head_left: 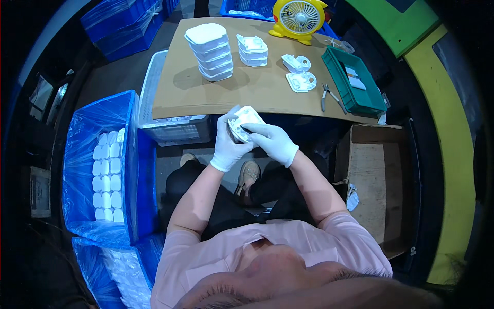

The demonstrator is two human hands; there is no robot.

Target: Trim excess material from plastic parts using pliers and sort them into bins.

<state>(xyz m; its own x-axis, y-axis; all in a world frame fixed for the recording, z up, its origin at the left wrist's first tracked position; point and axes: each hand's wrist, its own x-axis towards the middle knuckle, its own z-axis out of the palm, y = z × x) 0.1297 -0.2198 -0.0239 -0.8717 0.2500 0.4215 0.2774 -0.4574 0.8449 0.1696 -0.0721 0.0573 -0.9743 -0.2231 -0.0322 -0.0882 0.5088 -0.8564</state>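
Observation:
Both my hands wear white gloves and meet just off the near edge of the cardboard-topped table [206,103]. In them is a white plastic housing [248,119], tilted, with its moulded side up. My left hand [226,147] is wrapped round its left side, the thumb underneath. From the right, my right hand [272,140] presses its fingertips on the lower part of the housing. Whether those fingertips hold some smaller piece is hidden. Beyond, a tall stack of white housings [210,49] and a shorter stack [252,50] stand on the table.
Loose white parts [301,81] lie near pliers [332,98] and a green tray [355,85] at right. A yellow fan [300,18] stands at the back. Left is a blue lined bin [82,170] holding rows of white pieces; an open cardboard box [378,190] is at right.

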